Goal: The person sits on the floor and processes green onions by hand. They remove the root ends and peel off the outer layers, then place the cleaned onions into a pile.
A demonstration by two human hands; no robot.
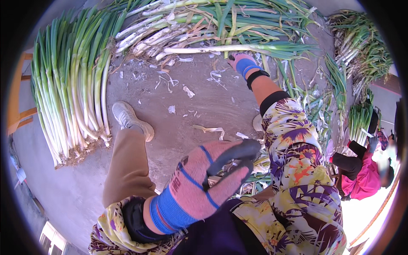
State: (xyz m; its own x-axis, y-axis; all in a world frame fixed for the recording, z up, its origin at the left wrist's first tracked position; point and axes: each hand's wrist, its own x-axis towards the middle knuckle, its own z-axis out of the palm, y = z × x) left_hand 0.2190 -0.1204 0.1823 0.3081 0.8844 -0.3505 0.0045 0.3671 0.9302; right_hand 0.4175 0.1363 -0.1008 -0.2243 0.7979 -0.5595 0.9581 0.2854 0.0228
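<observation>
Both my hands wear pink work gloves with dark fingertips and blue cuffs. My right hand (pixel 243 63) reaches far forward to the near edge of a heap of long green onions (pixel 178 21). Its fingers curl in at the middle of one long green onion (pixel 195 49) lying crosswise, white end left and leaves right; the fingertips are partly hidden. Close in front of my body, my left hand (pixel 204 178) is raised, thumb and fingers bent together in a loose ring. Nothing shows in it.
A neat row of cleaned green onions (pixel 72 93) lies at the left beside my shoe (pixel 129 119). Peeled scraps (pixel 189 91) litter the floor. More onions (pixel 357 46) are heaped at far right, where a person in a pink top (pixel 361 182) sits. Leafy waste (pixel 314 106) lies beside my right arm.
</observation>
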